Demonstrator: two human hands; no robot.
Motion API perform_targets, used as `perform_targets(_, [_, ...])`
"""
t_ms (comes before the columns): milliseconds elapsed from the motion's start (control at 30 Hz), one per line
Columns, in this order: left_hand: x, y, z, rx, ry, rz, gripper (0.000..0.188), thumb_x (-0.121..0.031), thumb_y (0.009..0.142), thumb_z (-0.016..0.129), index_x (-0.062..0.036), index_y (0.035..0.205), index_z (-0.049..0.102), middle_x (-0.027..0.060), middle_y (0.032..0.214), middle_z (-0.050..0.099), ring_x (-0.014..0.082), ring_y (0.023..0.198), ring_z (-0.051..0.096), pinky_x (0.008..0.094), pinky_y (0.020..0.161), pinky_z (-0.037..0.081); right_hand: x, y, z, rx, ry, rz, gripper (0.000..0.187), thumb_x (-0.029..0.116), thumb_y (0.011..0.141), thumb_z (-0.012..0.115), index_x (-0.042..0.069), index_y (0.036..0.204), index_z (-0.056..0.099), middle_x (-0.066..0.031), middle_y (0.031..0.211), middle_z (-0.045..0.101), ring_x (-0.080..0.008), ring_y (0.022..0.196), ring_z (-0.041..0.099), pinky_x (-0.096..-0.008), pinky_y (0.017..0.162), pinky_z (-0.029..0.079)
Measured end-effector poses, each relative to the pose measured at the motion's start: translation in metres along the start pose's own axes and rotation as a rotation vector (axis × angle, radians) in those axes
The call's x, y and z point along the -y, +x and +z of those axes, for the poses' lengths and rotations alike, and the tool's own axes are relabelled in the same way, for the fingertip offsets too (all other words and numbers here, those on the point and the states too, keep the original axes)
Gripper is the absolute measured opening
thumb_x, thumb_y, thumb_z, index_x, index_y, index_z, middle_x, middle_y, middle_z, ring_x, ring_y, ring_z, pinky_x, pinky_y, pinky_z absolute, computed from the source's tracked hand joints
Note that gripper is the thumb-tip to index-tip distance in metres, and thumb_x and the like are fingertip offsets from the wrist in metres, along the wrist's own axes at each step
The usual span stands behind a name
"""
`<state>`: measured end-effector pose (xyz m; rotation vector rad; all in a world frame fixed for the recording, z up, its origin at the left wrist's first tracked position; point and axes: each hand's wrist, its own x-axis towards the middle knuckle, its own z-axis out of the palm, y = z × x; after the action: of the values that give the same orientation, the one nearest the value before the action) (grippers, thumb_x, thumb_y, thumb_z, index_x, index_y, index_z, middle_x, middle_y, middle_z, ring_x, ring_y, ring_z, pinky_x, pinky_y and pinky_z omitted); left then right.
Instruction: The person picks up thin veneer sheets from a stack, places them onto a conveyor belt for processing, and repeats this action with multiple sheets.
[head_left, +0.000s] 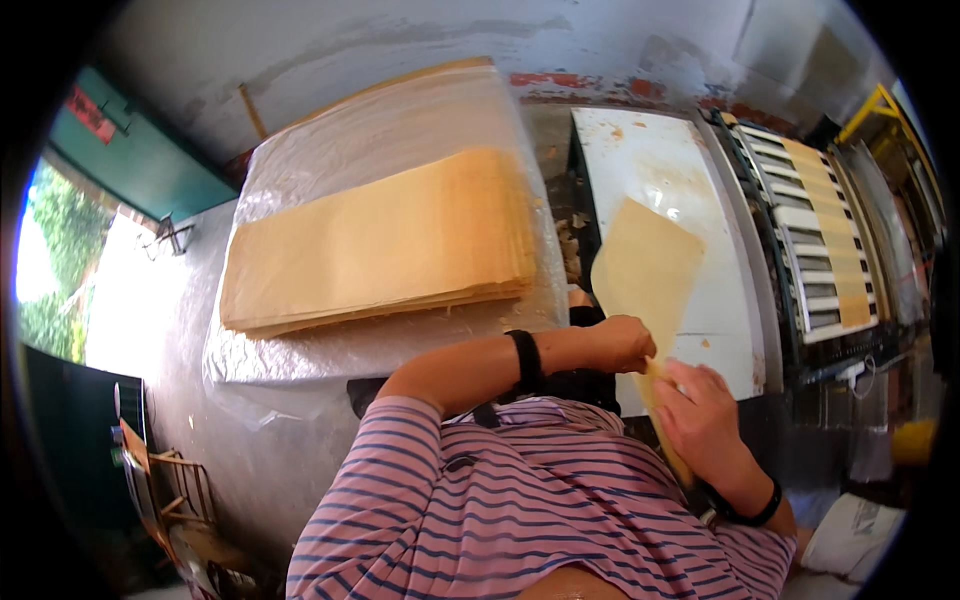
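A thin, pale yellow sheet of wood veneer point(650, 262) stretches from over the white tabletop down toward my body, bent where I hold it. My left hand point(622, 345), reaching across my front, is closed on one edge of it. Close beside, my right hand point(697, 408) grips the same sheet with its fingers bent over it; part of the sheet runs below this hand along my side. To the left lies a thick stack of similar veneer sheets point(370, 245), its right edge uneven, on a plastic-covered pile point(290, 170).
The white table point(720, 345) has brown scraps and stains. Right of it, a slatted machine bed point(790, 220) carries a veneer strip point(835, 235). A wooden chair point(180, 490) stands lower left near a dark green door. A white sack point(855, 535) lies lower right.
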<state>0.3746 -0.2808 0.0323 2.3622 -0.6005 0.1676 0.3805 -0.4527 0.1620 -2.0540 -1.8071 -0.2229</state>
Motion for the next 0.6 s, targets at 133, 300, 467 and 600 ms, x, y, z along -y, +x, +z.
perform_targets(133, [-0.003, 0.004, -0.063, -0.226, -0.330, -0.275, 0.011, -0.013, 0.066, 0.063, -0.0039, 0.069, 0.059, 0.0081, 0.062, 0.058, 0.0194, 0.057, 0.056, 0.0303, 0.053, 0.043, 0.019, -0.002, -0.032, -0.117, 0.021, -0.207, 0.019, 0.009, 0.065, 0.060, 0.000, 0.082, 0.056, -0.0167, 0.095, 0.052, -0.0290, 0.088, 0.053, -0.0413, 0.082, 0.037])
perform_targets(300, [0.014, -0.050, -0.190, -0.909, -0.896, -0.147, 0.022, -0.016, 0.074, 0.059, 0.0049, 0.083, 0.058, 0.0124, 0.074, 0.060, 0.0175, 0.060, 0.058, 0.0297, 0.056, 0.049, 0.006, 0.014, 0.001, -0.060, 0.153, -0.180, 0.023, 0.008, 0.065, 0.060, 0.000, 0.086, 0.054, -0.0143, 0.091, 0.054, -0.0271, 0.086, 0.053, -0.0406, 0.080, 0.038])
perform_targets(467, [0.048, -0.196, -0.272, -1.527, -0.669, -0.073, 0.012, -0.010, 0.076, 0.058, -0.0034, 0.085, 0.055, 0.0037, 0.080, 0.055, 0.0129, 0.071, 0.054, 0.0249, 0.064, 0.048, -0.055, 0.006, 0.084, 0.042, 0.355, 0.217, 0.031, 0.007, 0.066, 0.061, -0.002, 0.093, 0.051, -0.0147, 0.091, 0.054, -0.0271, 0.087, 0.053, -0.0346, 0.074, 0.042])
perform_targets(600, [0.076, -0.325, -0.284, -1.873, -0.931, -0.199, 0.023, 0.001, 0.070, 0.061, -0.0093, 0.089, 0.053, 0.0016, 0.082, 0.056, 0.0154, 0.074, 0.055, 0.0262, 0.065, 0.050, -0.088, 0.014, 0.130, 0.023, 0.710, 0.702, 0.037, 0.016, 0.074, 0.059, -0.004, 0.103, 0.048, -0.0134, 0.098, 0.054, -0.0182, 0.091, 0.053, -0.0293, 0.068, 0.044])
